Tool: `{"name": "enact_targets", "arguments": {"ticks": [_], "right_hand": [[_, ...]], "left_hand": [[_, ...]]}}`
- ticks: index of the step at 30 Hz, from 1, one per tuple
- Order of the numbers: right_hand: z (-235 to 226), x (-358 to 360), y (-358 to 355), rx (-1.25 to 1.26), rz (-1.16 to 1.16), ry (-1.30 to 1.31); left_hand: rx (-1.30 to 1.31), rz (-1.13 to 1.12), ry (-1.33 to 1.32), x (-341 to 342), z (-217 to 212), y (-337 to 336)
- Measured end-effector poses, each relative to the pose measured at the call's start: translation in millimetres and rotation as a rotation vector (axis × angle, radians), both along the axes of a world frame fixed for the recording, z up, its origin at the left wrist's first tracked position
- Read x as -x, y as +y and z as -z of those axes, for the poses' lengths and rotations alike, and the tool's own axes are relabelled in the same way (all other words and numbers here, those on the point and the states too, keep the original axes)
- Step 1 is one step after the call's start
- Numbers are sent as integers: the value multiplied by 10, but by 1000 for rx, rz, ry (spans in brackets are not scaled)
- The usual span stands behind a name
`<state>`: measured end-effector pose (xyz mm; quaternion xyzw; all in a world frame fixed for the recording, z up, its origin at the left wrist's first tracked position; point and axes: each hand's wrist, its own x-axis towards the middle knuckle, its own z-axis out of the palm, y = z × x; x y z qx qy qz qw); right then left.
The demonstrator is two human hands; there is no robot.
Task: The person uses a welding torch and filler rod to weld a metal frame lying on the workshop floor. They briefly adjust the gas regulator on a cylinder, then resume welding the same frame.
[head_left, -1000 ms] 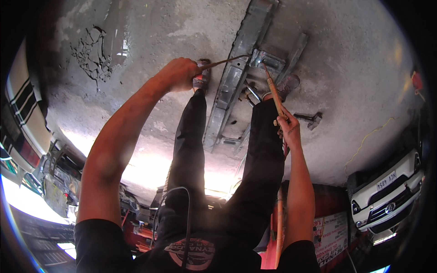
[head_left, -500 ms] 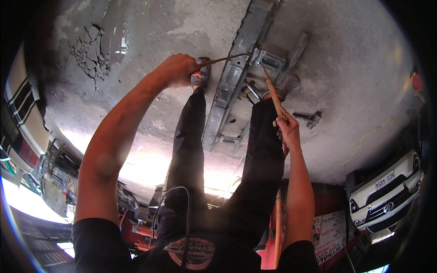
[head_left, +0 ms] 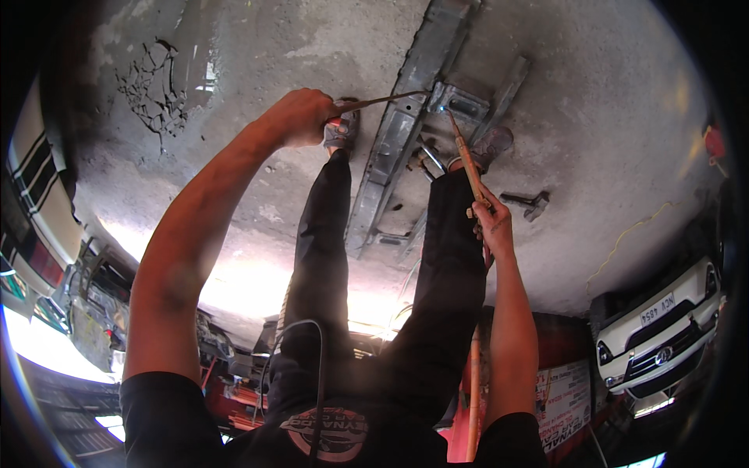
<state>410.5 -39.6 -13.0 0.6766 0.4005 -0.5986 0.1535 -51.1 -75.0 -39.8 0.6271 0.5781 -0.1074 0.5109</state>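
Note:
My left hand (head_left: 300,117) is closed around a long, thin, dark, tapering tool (head_left: 374,102). Its tip reaches the edge of a grey metal beam (head_left: 395,134) on the floor, next to a small metal bracket (head_left: 468,104). I cannot tell if the tip touches. In my right hand (head_left: 493,222) is a brass-coloured gas torch (head_left: 466,160), fingers wrapped round its handle. A small bluish-white glow shows where the torch tip meets the bracket. The bracket sits between the beam and a narrower parallel metal rail (head_left: 505,95).
A hammer (head_left: 532,203) lies right of my right shoe (head_left: 493,143). My left shoe (head_left: 341,132) is just left of the beam. Dark cracked pieces (head_left: 154,93) lie at far left. A yellow cord (head_left: 628,236) and a white car (head_left: 659,335) are at right.
The glow at the torch tip is brighter, and the tip has shifted slightly left. My left forearm has moved a little to the left; both grips stay the same.

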Motion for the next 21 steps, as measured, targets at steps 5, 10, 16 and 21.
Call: {"name": "enact_targets", "arguments": {"ticks": [5, 10, 16, 21], "right_hand": [[19, 27, 52, -33, 4, 22], [55, 81, 124, -87, -25, 23], [66, 114, 160, -92, -15, 16], [75, 110, 168, -105, -12, 28]], "left_hand": [[-41, -15, 1, 10, 5, -25], [-117, -21, -18, 14, 43, -52], [-111, -32, -20, 19, 47, -51], [-105, -28, -15, 23, 36, -44]]}}
